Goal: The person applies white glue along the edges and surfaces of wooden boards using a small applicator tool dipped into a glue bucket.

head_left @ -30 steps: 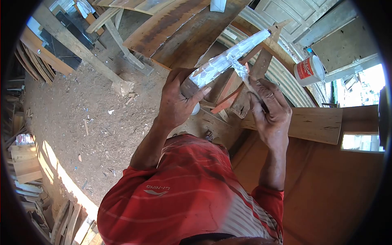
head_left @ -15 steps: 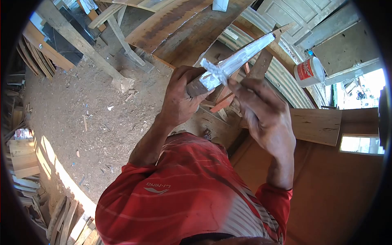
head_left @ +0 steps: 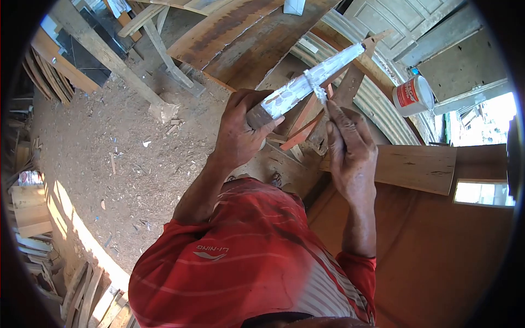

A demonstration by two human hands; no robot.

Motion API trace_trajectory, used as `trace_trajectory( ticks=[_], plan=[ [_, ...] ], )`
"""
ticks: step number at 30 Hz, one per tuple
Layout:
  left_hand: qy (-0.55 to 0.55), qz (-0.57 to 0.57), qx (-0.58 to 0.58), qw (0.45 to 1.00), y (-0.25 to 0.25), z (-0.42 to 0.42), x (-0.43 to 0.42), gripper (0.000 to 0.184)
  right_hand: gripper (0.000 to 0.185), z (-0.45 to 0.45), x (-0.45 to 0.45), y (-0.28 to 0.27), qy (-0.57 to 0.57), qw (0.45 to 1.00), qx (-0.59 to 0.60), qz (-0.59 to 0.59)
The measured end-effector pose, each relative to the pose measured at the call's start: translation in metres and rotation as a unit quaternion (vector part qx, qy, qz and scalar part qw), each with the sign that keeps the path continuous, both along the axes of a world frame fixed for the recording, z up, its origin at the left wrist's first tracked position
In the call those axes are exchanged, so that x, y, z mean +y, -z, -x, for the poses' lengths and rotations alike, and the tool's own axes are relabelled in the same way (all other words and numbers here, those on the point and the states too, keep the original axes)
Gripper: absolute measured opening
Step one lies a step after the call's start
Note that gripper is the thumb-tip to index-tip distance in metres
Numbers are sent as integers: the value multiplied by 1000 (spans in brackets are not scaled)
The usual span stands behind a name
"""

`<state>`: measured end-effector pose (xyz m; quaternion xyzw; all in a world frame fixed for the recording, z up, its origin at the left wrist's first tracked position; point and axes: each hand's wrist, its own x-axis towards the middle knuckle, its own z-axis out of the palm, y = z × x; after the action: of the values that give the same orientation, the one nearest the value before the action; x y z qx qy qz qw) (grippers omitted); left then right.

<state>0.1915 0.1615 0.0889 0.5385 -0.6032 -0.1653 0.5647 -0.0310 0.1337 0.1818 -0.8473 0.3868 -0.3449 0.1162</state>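
Observation:
A tapered piece of wood (head_left: 292,92) points up and to the right, its upper face covered in white paste. My left hand (head_left: 239,130) is closed round its dark, uncoated lower end, with the thumb along the near side. Between the fingers of my right hand (head_left: 351,145) is a thin stick (head_left: 317,89), whose end is thickly coated with the same white paste. That end lies across the middle of the coated face.
A white bucket with a red label (head_left: 414,95) is at the right, near corrugated sheets (head_left: 377,112). Wide boards (head_left: 240,52) lie ahead. A wooden post (head_left: 104,54) stands at the left, with stacked wood (head_left: 33,213) beyond the littered floor.
My right hand moved the stick down to the lower end of the wood, then back up to its middle. My left hand has kept its hold, with the piece nearly still.

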Motion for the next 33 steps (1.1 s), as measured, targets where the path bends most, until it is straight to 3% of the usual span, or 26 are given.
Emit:
trace_trajectory(
  ticks=[2, 6, 10, 14, 17, 23, 26, 29, 32, 33],
  plan=[
    [4, 2, 1, 1000, 4, -2, -1, 52, 39, -4, 14, 0, -25, 1000, 4, -7],
    [21, 31, -8, 999, 14, -4, -3, 53, 50, -3, 34, -13, -197, 980, 7, -22],
    [1, -3, -1, 1000, 5, -1, 0, 52, 41, 5, 14, -15, -102, 994, -19, 19],
    [6, -32, 67, 997, 0, 0, 1, 44, 33, 16, -25, -1, 63, 996, -33, -60],
    [10, -10, 58, 998, 5, -2, -1, 45, 34, 26, -54, 20, 52, 997, -59, -2],
    [5, -30, 47, 998, -1, -6, -3, 46, 37, 13, -9, 8, -9, 994, -47, -102],
    [8, -6, 39, 999, 1, -9, -4, 46, 40, 4, 14, 7, -147, 988, -40, -12],
    [12, -10, 42, 999, 3, -11, -5, 45, 40, 3, 12, 1, -167, 985, -49, 5],
    [5, -28, 46, 999, 1, -12, -7, 45, 39, 3, -1, 2, -1, 984, -106, -144],
    [6, -29, 47, 998, 1, -12, -8, 45, 39, 5, -9, 13, 6, 987, -113, -111]
  ],
)
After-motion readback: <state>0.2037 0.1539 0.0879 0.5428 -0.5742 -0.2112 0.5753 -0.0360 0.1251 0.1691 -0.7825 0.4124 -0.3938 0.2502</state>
